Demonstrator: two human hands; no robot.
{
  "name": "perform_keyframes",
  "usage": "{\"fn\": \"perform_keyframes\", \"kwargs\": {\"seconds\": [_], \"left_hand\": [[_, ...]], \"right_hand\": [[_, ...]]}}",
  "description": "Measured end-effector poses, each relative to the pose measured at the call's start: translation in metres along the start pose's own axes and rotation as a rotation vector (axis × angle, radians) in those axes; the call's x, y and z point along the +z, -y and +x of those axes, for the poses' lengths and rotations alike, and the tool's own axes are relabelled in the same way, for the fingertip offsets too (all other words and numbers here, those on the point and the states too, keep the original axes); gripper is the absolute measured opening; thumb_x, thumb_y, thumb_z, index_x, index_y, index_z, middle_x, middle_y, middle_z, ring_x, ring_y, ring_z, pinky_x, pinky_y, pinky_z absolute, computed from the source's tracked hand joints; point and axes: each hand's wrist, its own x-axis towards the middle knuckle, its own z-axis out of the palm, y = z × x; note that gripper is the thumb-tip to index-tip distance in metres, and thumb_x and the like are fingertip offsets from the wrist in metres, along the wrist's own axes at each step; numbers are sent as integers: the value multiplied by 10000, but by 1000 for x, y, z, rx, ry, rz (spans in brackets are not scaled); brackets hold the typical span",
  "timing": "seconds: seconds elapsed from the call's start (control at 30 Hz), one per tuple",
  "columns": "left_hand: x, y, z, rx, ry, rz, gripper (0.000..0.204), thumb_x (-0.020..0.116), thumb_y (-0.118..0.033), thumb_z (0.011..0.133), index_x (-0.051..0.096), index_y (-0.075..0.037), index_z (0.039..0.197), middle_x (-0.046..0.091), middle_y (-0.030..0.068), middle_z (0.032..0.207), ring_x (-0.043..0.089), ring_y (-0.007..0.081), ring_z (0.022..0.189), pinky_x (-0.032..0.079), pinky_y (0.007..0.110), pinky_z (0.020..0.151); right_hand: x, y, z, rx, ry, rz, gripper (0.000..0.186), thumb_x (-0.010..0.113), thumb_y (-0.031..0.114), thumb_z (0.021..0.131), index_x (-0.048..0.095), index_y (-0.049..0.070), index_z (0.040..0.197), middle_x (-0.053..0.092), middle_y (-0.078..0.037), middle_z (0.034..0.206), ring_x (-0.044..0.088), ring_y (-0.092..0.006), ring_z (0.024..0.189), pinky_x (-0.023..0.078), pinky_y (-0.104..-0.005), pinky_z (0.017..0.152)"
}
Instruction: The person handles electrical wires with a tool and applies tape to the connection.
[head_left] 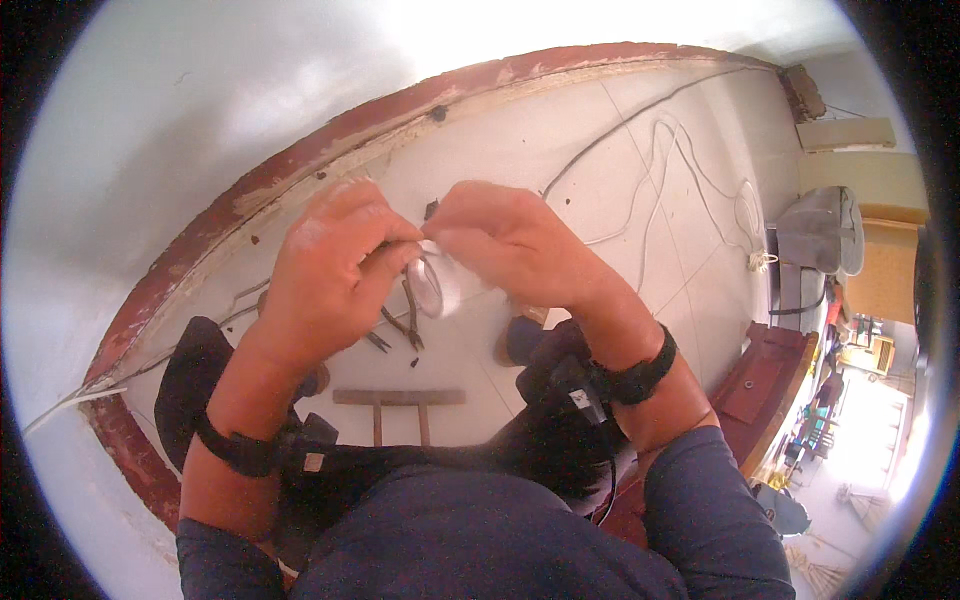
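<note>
Both hands meet in mid-air at the centre. My left hand (330, 265) is closed, thumb and forefinger pinched at the upper left of a white ring-shaped roll, perhaps tape (444, 292); what exactly they grip is too small to tell. My right hand (510, 240) has its fingers curled at the top of the roll, apparently holding it, slightly blurred. Below them, dark pliers or a similar tool (408, 330) lie on the tiled floor, partly hidden. An H-like wooden or metal piece (398, 398) lies nearer my lap.
A wall (200, 100) with a red-brown skirting strip (153, 298) curves around the left and front. Black cable (583, 150) and loose white cable (693, 170) run across the floor at right. A grey object (815, 230), a maroon board (760, 390) and assorted items stand at the far right.
</note>
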Motion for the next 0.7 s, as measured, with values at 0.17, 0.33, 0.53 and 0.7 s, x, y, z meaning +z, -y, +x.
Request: {"fn": "perform_keyframes", "kwargs": {"seconds": [0.17, 0.33, 0.53, 0.7], "left_hand": [[-2, 0, 1, -134, -35, -138, 44, 647, -11, 789, 630, -3, 829, 563, 112, 772, 566, 255, 738, 445, 337, 664], [-10, -1, 1, -150, -72, -87, 43, 635, -16, 812, 614, 3, 845, 559, 101, 781, 564, 221, 732, 448, 310, 679], [-6, 1, 1, -218, -107, -152, 32, 632, -22, 829, 612, -1, 842, 567, 86, 780, 566, 187, 738, 450, 301, 687], [-5, 0, 0, -221, -123, -136, 35, 636, -25, 831, 618, -5, 853, 572, 81, 776, 569, 183, 740, 450, 300, 685]], "right_hand": [[-6, 3, -4, 5, 175, 61, 351, 645, 94, 798, 609, 0, 1135, 636, -87, 969, 581, -135, 869, 474, -280, 753], [6, 17, -7, 4, 102, 18, 518, 677, 117, 718, 561, 26, 1214, 648, -130, 895, 612, -203, 771, 499, -320, 694], [25, 8, -8, -74, -115, -124, 648, 796, 143, 674, 503, 66, 1247, 632, -129, 1027, 627, -247, 794, 514, -353, 718], [24, 10, -8, -215, -269, -242, 523, 795, 106, 686, 570, 59, 1156, 637, -51, 927, 629, -159, 817, 510, -306, 725]]}}
